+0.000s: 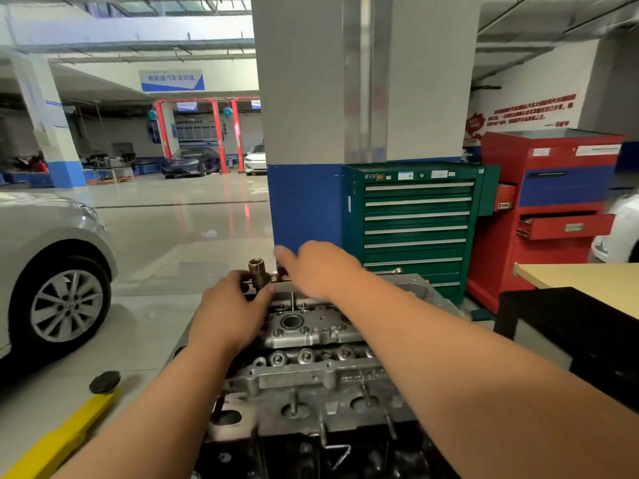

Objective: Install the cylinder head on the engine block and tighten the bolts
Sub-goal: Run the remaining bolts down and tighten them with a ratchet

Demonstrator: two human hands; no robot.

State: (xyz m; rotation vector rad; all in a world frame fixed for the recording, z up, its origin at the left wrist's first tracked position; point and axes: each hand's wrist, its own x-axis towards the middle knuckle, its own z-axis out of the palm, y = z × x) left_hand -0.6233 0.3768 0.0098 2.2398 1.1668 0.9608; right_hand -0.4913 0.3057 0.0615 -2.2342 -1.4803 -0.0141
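Your left grip (pixel 228 305) curls around the socket wrench (pixel 257 271) at the far end of the cylinder head (pixel 311 333), which sits on the engine block (pixel 311 454), probably to steady it on a bolt. Your right grip (pixel 318 267) lies open over the wrench bar, seemingly to turn it; whether it touches is too blurred to tell.

Bright, even overhead light fills the workshop. The glossy floor (pixel 193 216) gives back pale glare and red streaks below the posts (pixel 218 133). The right hand (pixel 321 267) is blurred, the wall lettering (pixel 532 110) is soft, and straight lines bend toward the edges.
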